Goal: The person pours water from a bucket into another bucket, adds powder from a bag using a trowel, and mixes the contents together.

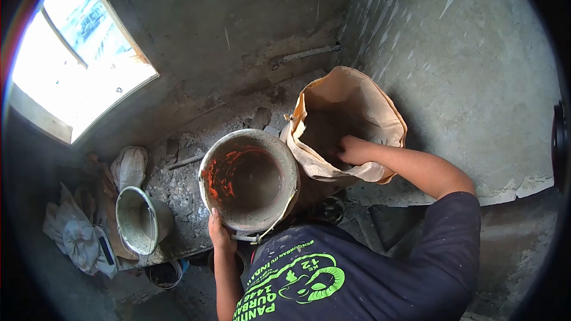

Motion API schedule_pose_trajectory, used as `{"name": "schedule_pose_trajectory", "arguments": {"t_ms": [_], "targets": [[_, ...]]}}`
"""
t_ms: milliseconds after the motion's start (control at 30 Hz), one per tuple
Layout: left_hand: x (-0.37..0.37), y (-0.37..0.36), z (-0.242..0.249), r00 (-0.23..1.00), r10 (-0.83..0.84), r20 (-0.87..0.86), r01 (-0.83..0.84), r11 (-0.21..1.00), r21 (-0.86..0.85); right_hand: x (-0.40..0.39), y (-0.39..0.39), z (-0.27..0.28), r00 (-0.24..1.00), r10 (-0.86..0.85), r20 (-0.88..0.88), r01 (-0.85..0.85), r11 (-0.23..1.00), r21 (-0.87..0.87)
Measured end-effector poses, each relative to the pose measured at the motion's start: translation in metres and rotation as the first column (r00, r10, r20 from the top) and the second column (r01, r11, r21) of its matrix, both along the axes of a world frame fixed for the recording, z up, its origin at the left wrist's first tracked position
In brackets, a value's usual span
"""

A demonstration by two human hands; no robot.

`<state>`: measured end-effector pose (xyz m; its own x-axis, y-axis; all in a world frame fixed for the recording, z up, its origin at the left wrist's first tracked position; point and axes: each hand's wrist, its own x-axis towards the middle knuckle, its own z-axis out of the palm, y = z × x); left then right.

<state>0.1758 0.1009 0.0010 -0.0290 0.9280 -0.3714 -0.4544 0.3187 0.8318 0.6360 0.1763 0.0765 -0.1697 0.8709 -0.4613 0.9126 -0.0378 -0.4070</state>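
My left hand (219,233) grips the near left side of a large grey bucket (289,163), its thumb up against the rim. The bucket is tilted so its mouth faces me; orange-red smears mark the inner wall, and greyish residue coats the inside. My right hand (355,150) is inside an open tan paper sack (380,107) to the right of the bucket. Its fingers look curled, but their tips and whatever they hold are hidden in the shadowed sack. The bucket and the sack stand side by side.
A smaller pale bucket (162,217) stands left, beside crumpled white sacks (77,238). Rubble and a short stick (185,162) lie on the ledge. A window (77,53) opens at upper left; a pipe (309,53) runs along the wall. Another container (165,274) sits below the ledge.
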Motion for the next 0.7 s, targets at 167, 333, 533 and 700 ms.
{"name": "schedule_pose_trajectory", "arguments": {"t_ms": [167,333,533,700], "targets": [[-0.006,-0.002,-0.002,0.999,-0.025,-0.02,0.024,0.999,-0.039,-0.004,-0.004,0.016,0.999,-0.024,0.035,0.024,1.0,0.019],[-0.005,0.001,-0.007,0.996,0.023,-0.082,-0.03,0.996,-0.085,-0.006,0.0,0.031,0.999,0.026,0.037,-0.027,1.0,0.013],[0.002,0.002,0.003,0.999,0.04,-0.015,-0.041,0.997,-0.063,-0.009,0.002,0.044,0.999,-0.026,-0.021,0.026,1.0,-0.017],[-0.005,0.004,-0.004,0.998,0.007,0.057,-0.005,0.999,-0.043,-0.006,-0.005,0.033,0.997,-0.022,-0.067,0.026,0.998,0.063]]}}
